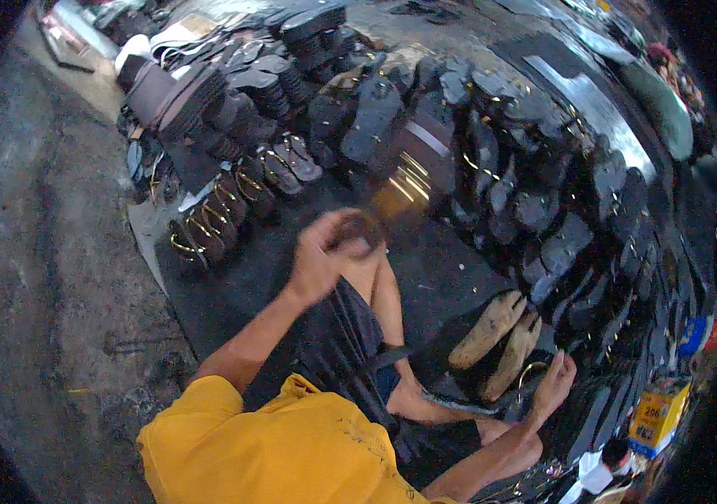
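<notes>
In front of my raised knee, my left hand [329, 244] is closed on something dark and brownish. Motion smears it, along with a brown shape streaked with gold [409, 181] just beyond the fingers, so its kind is unclear. Lower on the right, my right hand [553, 386] has its fingers pinched together on a thin, curved gold-edged strap [526, 370]. Left of that hand lie two worn, tan foot-shaped shoe lasts [493, 328], side by side, each split at the toe.
Sandals with gold-edged straps [207, 223] stand in a row at the left. Stacked dark soles [266, 80] rise behind them, and many loose soles [551, 252] spread along the right. A yellow box [659, 416] stands at far right. Dark matting [232, 294] covers the floor beneath me.
</notes>
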Demonstrator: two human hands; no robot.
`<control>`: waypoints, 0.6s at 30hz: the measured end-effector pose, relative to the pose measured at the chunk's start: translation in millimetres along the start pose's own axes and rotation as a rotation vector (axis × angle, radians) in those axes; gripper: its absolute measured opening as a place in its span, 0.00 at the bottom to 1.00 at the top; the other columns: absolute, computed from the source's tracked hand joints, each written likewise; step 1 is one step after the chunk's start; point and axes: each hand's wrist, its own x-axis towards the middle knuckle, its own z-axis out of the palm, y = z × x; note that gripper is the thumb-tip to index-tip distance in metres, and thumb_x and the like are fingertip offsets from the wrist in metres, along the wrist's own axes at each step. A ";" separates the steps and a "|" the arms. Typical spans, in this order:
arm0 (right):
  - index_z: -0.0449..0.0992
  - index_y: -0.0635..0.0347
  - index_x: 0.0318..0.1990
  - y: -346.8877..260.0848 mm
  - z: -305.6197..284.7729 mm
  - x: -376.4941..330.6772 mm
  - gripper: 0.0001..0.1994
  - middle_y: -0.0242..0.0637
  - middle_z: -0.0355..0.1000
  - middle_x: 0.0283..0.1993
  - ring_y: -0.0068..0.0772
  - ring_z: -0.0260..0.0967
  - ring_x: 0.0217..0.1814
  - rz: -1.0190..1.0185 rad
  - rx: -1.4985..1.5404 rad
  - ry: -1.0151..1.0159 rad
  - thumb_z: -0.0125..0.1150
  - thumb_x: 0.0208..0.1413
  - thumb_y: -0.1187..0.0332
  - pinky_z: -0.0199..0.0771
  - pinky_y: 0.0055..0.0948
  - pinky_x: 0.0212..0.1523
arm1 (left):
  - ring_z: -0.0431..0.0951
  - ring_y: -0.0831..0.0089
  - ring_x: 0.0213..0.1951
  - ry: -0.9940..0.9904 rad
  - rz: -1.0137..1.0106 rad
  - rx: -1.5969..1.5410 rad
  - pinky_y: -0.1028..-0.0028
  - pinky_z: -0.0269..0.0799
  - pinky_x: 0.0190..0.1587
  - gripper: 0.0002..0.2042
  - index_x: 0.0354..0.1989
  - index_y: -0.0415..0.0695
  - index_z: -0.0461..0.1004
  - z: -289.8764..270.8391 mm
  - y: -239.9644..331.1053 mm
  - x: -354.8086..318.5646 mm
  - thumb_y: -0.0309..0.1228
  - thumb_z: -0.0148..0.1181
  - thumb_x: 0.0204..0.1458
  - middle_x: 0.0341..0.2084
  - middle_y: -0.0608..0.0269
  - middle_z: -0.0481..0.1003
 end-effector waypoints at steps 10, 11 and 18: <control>0.71 0.59 0.67 91.6 9.9 16.3 0.33 0.58 0.77 0.58 0.65 0.75 0.60 0.041 -0.565 0.369 0.73 0.58 0.55 0.74 0.57 0.59 | 0.76 0.58 0.62 0.755 -0.452 -0.688 0.53 0.80 0.61 0.25 0.66 0.42 0.71 -158.2 -206.8 94.6 0.27 0.71 0.61 0.61 0.56 0.75; 0.74 0.60 0.66 100.6 16.9 18.9 0.31 0.57 0.77 0.57 0.64 0.75 0.60 0.028 -0.593 0.338 0.72 0.59 0.56 0.74 0.56 0.59 | 0.76 0.57 0.62 0.765 -0.452 -0.560 0.54 0.81 0.61 0.26 0.67 0.41 0.70 -181.0 -218.3 97.6 0.26 0.70 0.61 0.62 0.54 0.74; 0.79 0.66 0.59 -67.3 -70.4 -104.2 0.22 0.47 0.78 0.62 0.43 0.77 0.60 -0.085 0.025 0.478 0.69 0.61 0.65 0.76 0.39 0.63 | 0.65 0.55 0.73 0.146 -0.415 -0.705 0.59 0.62 0.75 0.33 0.74 0.34 0.62 5.9 -32.2 45.3 0.24 0.66 0.61 0.69 0.46 0.68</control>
